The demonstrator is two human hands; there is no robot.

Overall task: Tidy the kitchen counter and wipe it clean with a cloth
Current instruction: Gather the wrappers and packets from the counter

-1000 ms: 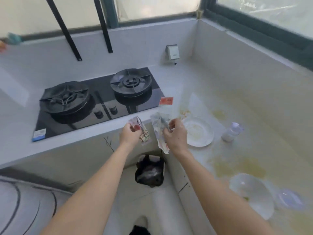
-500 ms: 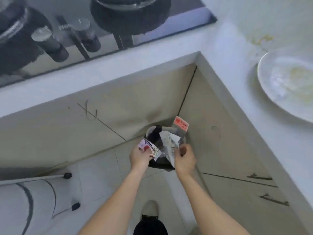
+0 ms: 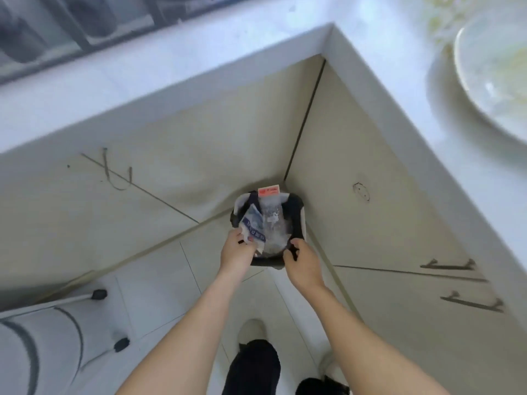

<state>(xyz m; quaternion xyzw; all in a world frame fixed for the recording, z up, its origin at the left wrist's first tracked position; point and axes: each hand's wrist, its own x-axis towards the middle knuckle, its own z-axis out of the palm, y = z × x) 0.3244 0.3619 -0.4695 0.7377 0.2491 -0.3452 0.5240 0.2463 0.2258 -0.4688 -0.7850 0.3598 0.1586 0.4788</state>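
A small bin lined with a black bag (image 3: 296, 220) stands on the floor in the inner corner under the counter. My left hand (image 3: 236, 252) holds a blue and white wrapper (image 3: 252, 226) over the bin's near left rim. A clear plastic packet with an orange label (image 3: 269, 212) lies inside the bin. My right hand (image 3: 303, 260) pinches the black bag's edge at the near right rim. The white counter (image 3: 370, 52) runs above, with a dirty white plate (image 3: 496, 75) at the top right.
A black hob (image 3: 71, 24) shows at the top left. Beige cabinet doors with dark handles (image 3: 456, 269) flank the corner. A white stool or stand with black feet (image 3: 57, 332) stands at the lower left. My shoes (image 3: 251, 332) rest on the tiled floor.
The view has closed in on the bin. The clear packet has left my right hand and dropped into the bin; that hand now pinches the bag's rim. My left hand has lowered its wrapper over the bin.
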